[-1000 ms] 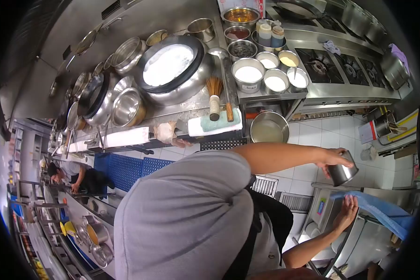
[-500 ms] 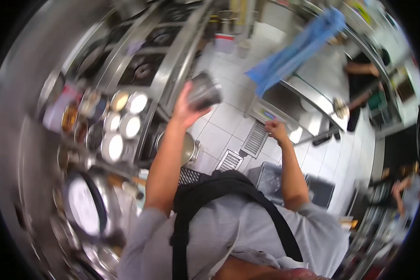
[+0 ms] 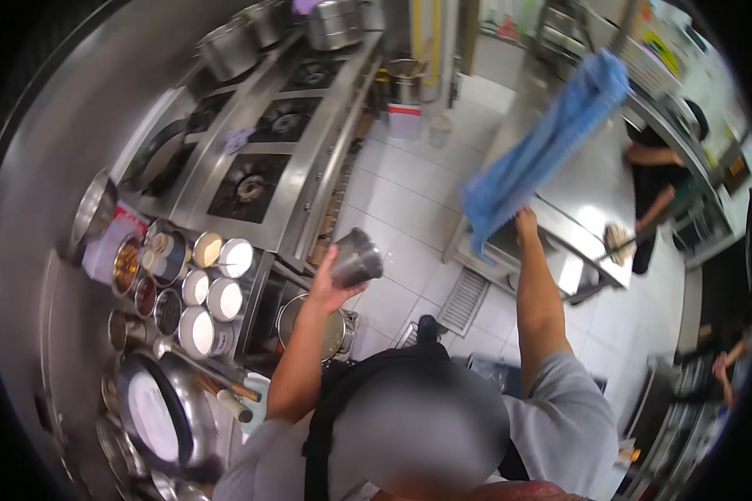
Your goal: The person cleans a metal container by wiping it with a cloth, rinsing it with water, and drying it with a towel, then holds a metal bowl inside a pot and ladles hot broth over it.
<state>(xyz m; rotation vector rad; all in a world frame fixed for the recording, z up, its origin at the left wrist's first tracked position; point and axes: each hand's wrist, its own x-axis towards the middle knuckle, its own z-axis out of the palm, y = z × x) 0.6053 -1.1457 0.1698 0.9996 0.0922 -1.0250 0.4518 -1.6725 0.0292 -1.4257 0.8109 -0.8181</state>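
Note:
My left hand (image 3: 336, 286) is wrapped around a metal cup (image 3: 357, 259), held tilted above the floor beside the stove. To the right, my right arm reaches forward, and my right hand (image 3: 525, 222) is closed at the lower edge of a long blue cloth (image 3: 543, 150). What its fingers grip is too small to tell. The cloth stretches diagonally across the near end of a steel counter (image 3: 589, 179), with an open compartment below it. Below my left hand, a large pot (image 3: 289, 321) stands by the stove, partly behind my forearm.
Stove burners (image 3: 249, 189) line the upper left. White-filled containers (image 3: 197, 331), sauce bowls and a wok (image 3: 154, 409) sit at the left. A floor drain (image 3: 464, 302) lies ahead. One person (image 3: 656, 167) stands behind the counter; another person's arm (image 3: 727, 376) shows far right.
The view has swung round towards the stove and counter. My left hand still holds the cup. My right hand left the blue cloth, then reached forward to its lower edge again.

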